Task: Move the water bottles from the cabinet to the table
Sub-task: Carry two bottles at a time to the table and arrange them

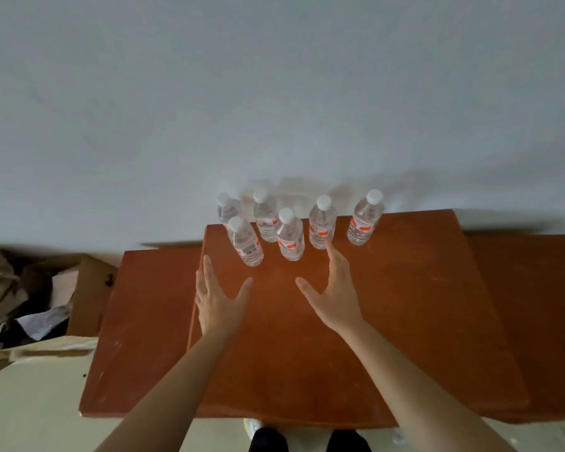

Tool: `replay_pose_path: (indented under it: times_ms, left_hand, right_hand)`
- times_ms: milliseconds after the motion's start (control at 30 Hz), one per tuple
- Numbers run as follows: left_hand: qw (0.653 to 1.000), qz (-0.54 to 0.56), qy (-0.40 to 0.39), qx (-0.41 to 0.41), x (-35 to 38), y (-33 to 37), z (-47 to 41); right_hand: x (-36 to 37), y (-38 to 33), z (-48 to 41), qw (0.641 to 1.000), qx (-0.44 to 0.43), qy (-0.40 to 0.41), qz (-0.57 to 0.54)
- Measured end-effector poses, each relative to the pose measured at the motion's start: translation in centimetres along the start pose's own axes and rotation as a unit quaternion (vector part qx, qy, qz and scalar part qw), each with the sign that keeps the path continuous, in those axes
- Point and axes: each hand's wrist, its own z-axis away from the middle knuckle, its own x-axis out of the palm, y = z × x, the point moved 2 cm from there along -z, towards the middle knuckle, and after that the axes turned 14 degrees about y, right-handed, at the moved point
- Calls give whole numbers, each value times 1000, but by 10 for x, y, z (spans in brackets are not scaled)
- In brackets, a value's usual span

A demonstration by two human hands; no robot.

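Several clear water bottles with white caps and red labels stand upright at the far edge of a reddish-brown wooden cabinet top (388, 321), against the white wall. The nearest ones are a front-left bottle (246, 243) and a middle bottle (290, 236); others (322, 223) (364, 218) stand further back and to the right. My left hand (217, 301) reaches out flat with fingers straight, just short of the front-left bottle. My right hand (331, 298) is spread likewise, its fingertips close to the base of a bottle. Neither hand holds anything.
Lower wooden surfaces (137, 321) flank the raised cabinet top on the left and right. An open cardboard box (79, 288) with paper and clutter sits on the floor at the left. My feet (307, 440) show below the cabinet's near edge.
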Motion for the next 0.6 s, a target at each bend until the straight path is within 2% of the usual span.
replay_pose_path:
  times_ms: [167,367,600]
  left_hand:
    - [997,79,19,7,65,-10,-60]
    - [982,163,42,89,122,-25,-88]
    - [962,202,59,174,146,-56,-122]
  right_hand:
    - [76,21,-31,996,40,62,-59]
    - [138,50,-66,983,-1,136,-124]
    - [160,80,-93,982,-37,137,-126]
